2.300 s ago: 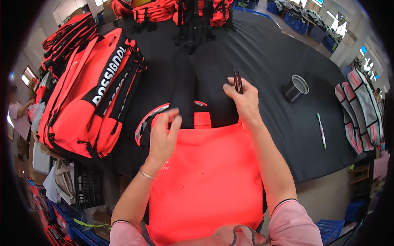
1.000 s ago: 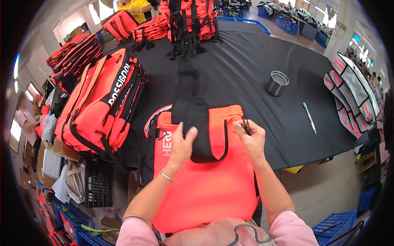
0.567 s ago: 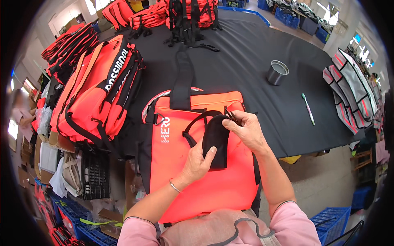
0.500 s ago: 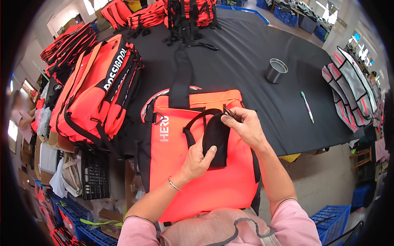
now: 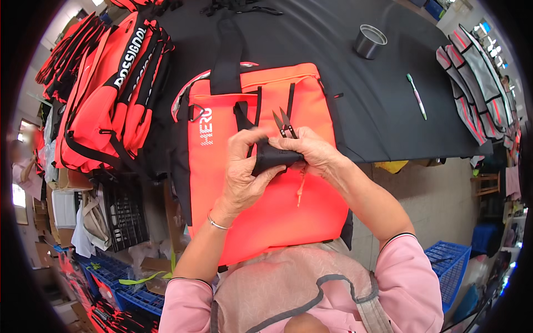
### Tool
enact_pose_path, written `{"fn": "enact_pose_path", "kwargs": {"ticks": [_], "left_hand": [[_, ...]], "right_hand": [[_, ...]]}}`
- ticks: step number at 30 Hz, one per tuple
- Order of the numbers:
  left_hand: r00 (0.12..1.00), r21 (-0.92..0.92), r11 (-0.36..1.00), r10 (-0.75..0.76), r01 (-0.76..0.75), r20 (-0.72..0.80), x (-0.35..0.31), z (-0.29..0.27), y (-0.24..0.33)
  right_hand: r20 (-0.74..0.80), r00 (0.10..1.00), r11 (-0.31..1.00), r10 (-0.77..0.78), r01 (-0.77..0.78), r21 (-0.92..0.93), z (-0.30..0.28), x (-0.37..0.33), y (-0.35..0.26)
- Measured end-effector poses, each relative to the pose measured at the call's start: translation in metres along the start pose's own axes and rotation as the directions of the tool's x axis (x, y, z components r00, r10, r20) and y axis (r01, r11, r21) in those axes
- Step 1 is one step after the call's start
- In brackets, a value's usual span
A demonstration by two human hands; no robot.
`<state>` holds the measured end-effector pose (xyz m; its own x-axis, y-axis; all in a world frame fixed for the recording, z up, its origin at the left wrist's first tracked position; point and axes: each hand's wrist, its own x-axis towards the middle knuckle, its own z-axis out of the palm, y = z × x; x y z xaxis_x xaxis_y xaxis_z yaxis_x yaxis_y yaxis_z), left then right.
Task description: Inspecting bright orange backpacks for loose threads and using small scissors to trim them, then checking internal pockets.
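A bright orange-red bag (image 5: 266,216) with black side panels lies flat in front of me at the table's edge. Above its middle, a black shoulder strap's padded piece (image 5: 271,158) is bent between my two hands. My left hand (image 5: 243,172) is closed on its left end, the thumb below and the fingers partly blurred. My right hand (image 5: 317,151) pinches the other end and also holds thread snips (image 5: 285,125), blades apart and pointing away from me. A thin orange cord (image 5: 300,191) dangles under my right hand.
Similar orange-red bags (image 5: 105,105) are stacked at left. On the black-covered table (image 5: 311,39) are a metal tin (image 5: 371,42) and a toothbrush (image 5: 416,97); grey bags (image 5: 474,86) lie at the right edge. Blue crates (image 5: 451,266) stand below. A person (image 5: 25,164) is at far left.
The view has shifted, so the bag sits higher. My hands have bent the padded strap and turned it sideways. The snips' blades now show clearly beyond my right hand.
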<state>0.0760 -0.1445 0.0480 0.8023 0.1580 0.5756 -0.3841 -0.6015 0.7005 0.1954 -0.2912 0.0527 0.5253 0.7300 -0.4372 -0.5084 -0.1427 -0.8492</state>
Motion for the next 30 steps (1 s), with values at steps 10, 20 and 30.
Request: {"fn": "enact_pose_path", "kwargs": {"ticks": [10, 20, 30], "left_hand": [[0.997, -0.035, 0.996, -0.078, 0.079, 0.027, -0.028, 0.018, -0.011], [0.996, 0.048, 0.998, 0.044, -0.048, 0.082, -0.019, 0.026, -0.005], [0.999, 0.016, 0.999, 0.05, -0.051, 0.015, -0.023, 0.029, -0.011]], "right_hand": [[-0.235, 0.922, 0.946, -0.307, 0.27, -0.177, -0.01, -0.06, -0.003], [-0.174, 0.715, 0.587, -0.677, 0.383, -0.713, -0.012, -0.082, 0.024], [-0.094, 0.758, 0.527, -0.646, 0.353, -0.773, -0.014, -0.079, 0.021]]}}
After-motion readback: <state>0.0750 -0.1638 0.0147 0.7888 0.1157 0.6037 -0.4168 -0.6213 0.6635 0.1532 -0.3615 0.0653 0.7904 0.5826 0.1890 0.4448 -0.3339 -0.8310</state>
